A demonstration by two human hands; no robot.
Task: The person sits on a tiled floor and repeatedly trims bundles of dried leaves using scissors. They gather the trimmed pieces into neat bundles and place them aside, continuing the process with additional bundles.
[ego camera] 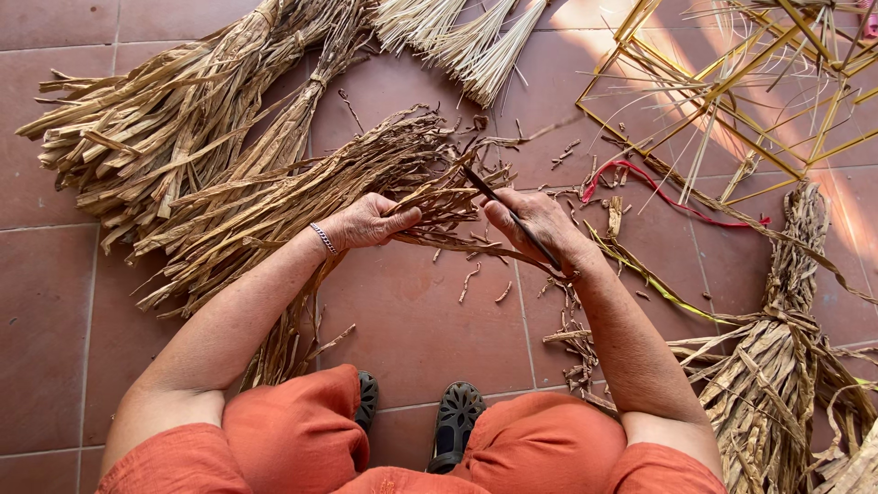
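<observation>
Both hands work over the tiled floor (pixel 439 329): left hand (pixel 366 222) closed around a bundle of dried leaf strips (pixel 302 187), right hand (pixel 540 224) gripping a thin dark tool (pixel 508 212), seemingly splitting strips.

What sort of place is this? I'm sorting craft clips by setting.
Probably a home or workshop floor used for weaving dried plant fibre: red floor tiles, tied bundles of dried leaves, and a frame of yellow canes. The left hand grips leaf strips.

I am seeing a terracotta tile floor (pixel 430 338) with pale grout lines; sunlight is falling across its upper right corner.
</observation>
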